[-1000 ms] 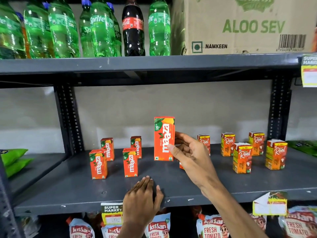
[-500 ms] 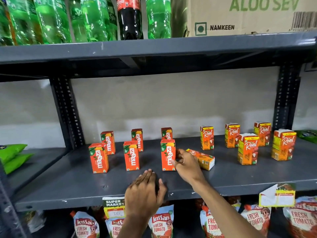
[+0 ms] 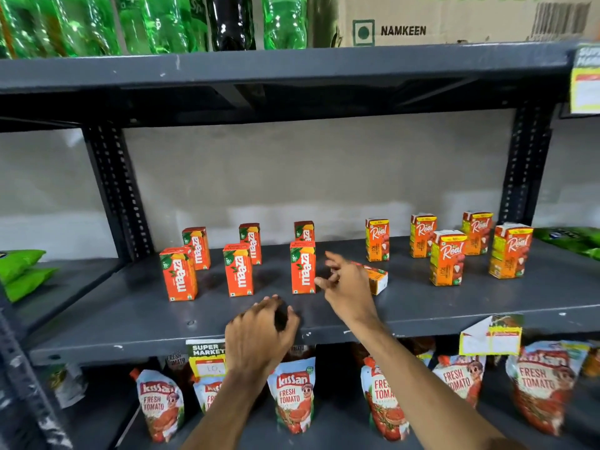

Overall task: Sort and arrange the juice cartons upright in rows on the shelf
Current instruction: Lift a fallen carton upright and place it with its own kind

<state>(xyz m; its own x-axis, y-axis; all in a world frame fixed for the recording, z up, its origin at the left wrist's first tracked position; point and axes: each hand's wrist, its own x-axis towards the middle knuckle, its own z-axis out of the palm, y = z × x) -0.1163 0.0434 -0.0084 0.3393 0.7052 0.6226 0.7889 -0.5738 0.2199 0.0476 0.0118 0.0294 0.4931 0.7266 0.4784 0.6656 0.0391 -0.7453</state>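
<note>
Several orange Maaza cartons stand upright in two rows on the grey shelf [image 3: 422,306]; the front-right one [image 3: 303,267] stands just left of my right hand [image 3: 349,287]. That hand is open, fingers spread, touching nothing I can see. Behind it a Real carton [image 3: 376,279] lies on its side, partly hidden. Several Real cartons stand upright to the right, such as one in front [image 3: 447,258]. My left hand [image 3: 259,332] rests on the shelf's front edge, fingers curled over the lip.
Green and dark soda bottles [image 3: 162,24] and a cardboard box [image 3: 454,17] sit on the shelf above. Tomato sauce pouches [image 3: 293,394] hang below. Green packets [image 3: 22,274] lie at the left, more at the far right [image 3: 568,238]. Price tags hang from the shelf edge.
My right hand set the raised Maaza carton down upright in the front row and let it go; it now hovers open beside it. The view tilted downward.
</note>
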